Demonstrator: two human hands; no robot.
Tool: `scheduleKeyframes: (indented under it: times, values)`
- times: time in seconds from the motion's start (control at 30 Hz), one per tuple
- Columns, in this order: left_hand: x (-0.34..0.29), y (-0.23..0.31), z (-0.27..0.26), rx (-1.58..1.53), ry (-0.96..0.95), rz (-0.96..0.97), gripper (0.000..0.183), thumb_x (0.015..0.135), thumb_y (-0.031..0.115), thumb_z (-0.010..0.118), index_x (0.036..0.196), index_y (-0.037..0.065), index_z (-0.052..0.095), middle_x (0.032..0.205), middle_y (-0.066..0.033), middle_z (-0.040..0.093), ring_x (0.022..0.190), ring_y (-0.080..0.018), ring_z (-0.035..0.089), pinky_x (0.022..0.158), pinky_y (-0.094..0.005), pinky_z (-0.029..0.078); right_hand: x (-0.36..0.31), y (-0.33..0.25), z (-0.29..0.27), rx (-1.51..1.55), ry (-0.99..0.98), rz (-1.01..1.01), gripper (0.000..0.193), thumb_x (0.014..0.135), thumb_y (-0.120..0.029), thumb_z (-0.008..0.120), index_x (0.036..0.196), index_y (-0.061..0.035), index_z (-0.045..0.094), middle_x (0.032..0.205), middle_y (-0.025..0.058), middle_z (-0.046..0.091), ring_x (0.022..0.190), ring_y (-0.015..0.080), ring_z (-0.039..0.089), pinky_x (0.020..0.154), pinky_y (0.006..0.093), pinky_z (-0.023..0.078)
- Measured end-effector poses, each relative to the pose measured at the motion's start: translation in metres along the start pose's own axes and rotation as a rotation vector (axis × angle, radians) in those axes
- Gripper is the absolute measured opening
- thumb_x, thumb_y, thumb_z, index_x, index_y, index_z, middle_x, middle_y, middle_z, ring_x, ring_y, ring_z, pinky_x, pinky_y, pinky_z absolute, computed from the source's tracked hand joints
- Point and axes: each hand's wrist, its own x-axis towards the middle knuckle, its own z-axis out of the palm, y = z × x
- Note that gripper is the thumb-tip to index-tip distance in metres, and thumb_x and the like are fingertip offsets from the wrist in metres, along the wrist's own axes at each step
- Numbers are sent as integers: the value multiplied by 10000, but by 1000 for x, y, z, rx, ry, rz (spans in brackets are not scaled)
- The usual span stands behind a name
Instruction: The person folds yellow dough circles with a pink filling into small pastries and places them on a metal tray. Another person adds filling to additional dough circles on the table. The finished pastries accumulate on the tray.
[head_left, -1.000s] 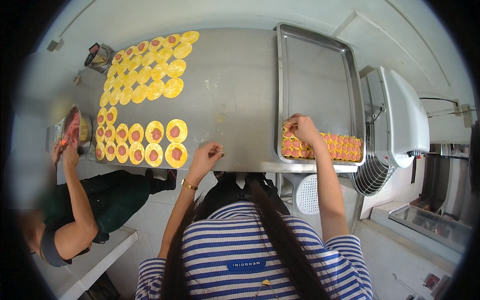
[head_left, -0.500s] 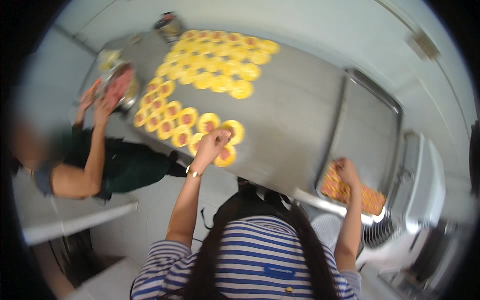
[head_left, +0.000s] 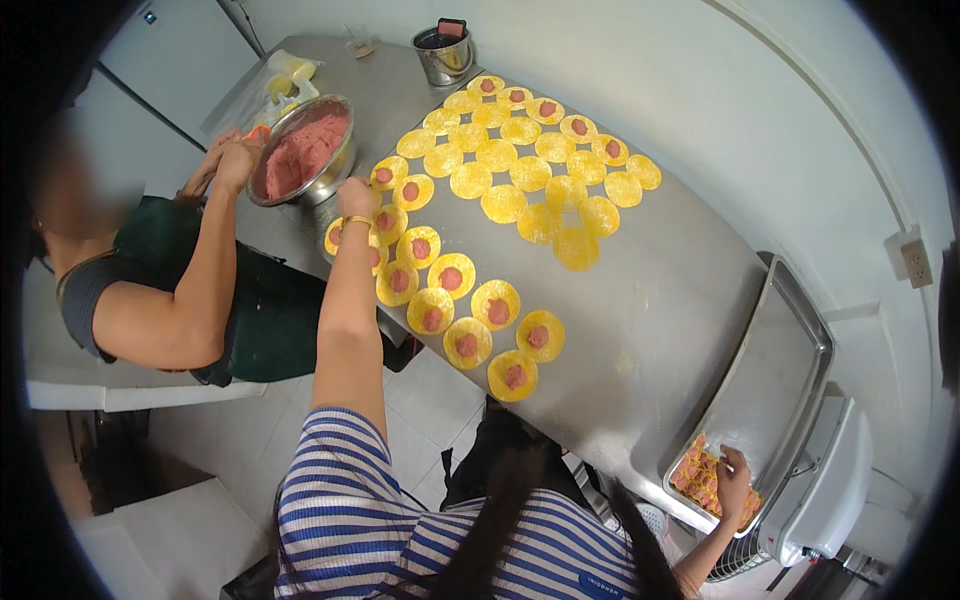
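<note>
We judge the filled wrappers [head_left: 497, 304] near the desk's [head_left: 650, 310] front edge soft, light — best held by rims; left hand [head_left: 358, 198], right hand [head_left: 735, 484] — grip unclear to us.

1 head-worn fisheye camera looks down, close over the striped shirt [head_left: 545, 540], across the table [head_left: 655, 300].

The left arm [head_left: 350, 325] stretches forward, left grip [head_left: 358, 198] curled in, right grip [head_left: 734, 484] loosely bent

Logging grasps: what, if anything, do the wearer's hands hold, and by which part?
Cannot be told: neither the left hand nor the right hand shows its grip clearly.
</note>
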Motion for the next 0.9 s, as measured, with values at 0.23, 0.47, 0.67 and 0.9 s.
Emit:
scheduleKeyframes:
  times: [0.23,0.47,0.67,0.9]
  values:
    - [48,-6,24,145,-140,-209,233,861,224,595,994,66,702,1069,-170,660,984,-332,644,817,-412,528,-24,-32,2,-15,-9,181,310,792,28,561,1090,3,643,1038,135,650,913,234,641,769,313,519]
    - [54,2,22,56,-84,-232,209,792,239,673,932,90,713,992,-173,674,926,-355,651,767,-444,538,-23,-58,7,-65,-27,148,343,791,23,562,1129,18,616,1054,157,645,947,252,642,819,328,508]
    - [55,3,23,-18,-236,-117,213,862,178,616,1032,52,638,997,-135,659,893,-279,653,735,-389,548,-21,-61,14,-22,-49,138,346,797,19,568,1140,15,610,1057,150,642,952,237,636,826,319,507]
    - [55,-10,27,-1454,-652,-227,207,889,128,590,1069,27,579,963,-86,641,819,-202,647,728,-344,548,-5,-67,10,-2,12,-2,341,801,38,564,1137,8,608,1048,154,624,935,261,633,821,315,510]
